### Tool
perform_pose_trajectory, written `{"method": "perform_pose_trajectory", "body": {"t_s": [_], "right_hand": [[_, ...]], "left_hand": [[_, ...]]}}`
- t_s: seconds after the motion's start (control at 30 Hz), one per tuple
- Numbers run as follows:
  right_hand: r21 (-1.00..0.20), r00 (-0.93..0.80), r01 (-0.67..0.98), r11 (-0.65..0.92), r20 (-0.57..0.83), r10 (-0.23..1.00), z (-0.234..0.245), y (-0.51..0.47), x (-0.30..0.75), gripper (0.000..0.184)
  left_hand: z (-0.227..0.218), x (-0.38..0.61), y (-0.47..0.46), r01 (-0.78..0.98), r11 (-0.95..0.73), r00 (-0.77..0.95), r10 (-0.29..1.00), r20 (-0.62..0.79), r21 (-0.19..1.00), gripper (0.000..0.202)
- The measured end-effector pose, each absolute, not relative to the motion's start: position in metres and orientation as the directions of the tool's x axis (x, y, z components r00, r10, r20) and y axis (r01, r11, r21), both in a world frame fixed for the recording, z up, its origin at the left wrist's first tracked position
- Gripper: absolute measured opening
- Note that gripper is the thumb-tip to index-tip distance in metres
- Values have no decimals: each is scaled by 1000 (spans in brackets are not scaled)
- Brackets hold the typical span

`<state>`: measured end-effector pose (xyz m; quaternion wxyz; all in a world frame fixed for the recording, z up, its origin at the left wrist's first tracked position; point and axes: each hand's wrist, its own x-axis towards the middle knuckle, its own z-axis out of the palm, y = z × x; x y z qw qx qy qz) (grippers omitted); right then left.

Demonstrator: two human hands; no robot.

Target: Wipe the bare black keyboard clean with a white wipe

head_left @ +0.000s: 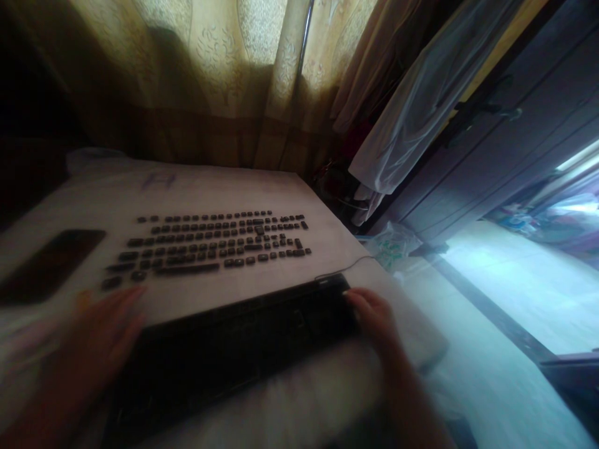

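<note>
Both hands on a black keyboard frame [234, 349], loose keycaps [210, 243] laid out beyond, dark phone [49, 265] left.

The left hand [100, 333] lies blurred, palm down, fingers stretched forward. The right hand [374, 318] curls its fingers inward, forearm running back toward the body.

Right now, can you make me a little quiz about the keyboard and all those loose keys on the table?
1. True or false: the loose keys are piled in a heap.
2. Which hand grips the far right end of the keyboard? A) left hand B) right hand
3. What dark flat thing lies left of the keys?

Key:
1. False. They lie in neat rows on the table.
2. B. The right hand holds that end; the left hand is blurred at the keyboard's left end.
3. A phone.
</note>
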<state>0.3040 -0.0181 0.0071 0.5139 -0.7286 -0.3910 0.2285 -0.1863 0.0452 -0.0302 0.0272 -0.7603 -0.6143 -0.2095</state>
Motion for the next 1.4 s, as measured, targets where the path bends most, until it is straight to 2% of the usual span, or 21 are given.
{"method": "perform_pose_trajectory", "body": {"t_s": [0.1,0.4,0.7,0.8,0.87,0.9,0.97,1.07,1.27,1.4], "right_hand": [[-926,577,335,-173,57,815,5,-19,300,30],[-915,543,359,-184,44,839,8,-25,287,30],[-856,504,497,-144,150,850,10,-28,274,23],[-805,455,590,-62,268,849,13,-31,261,16],[-667,267,734,131,461,846,14,-33,247,16],[-607,166,766,212,505,847,13,-34,239,16],[-532,14,787,314,523,852,11,-36,224,16],[-493,-49,795,353,528,848,5,-37,209,17],[-489,0,798,352,584,812,1,-39,221,16],[-612,203,764,205,528,825,6,-36,249,15]], "left_hand": [[-26,-189,44,952,-218,140,935,325,215,64],[-13,-190,45,977,-110,76,981,181,185,88],[-18,-198,42,985,-78,47,979,198,155,87],[-13,-194,41,988,-62,33,981,192,143,88],[-10,-192,40,989,-48,20,980,198,141,89],[-9,-190,40,989,-37,8,980,199,142,90],[-8,-188,40,988,-5,-24,981,192,152,92],[-9,-188,40,985,19,-47,986,160,174,94],[-14,-192,41,983,-3,-23,990,140,181,84],[-12,-193,41,984,-27,6,993,116,176,87]]}}
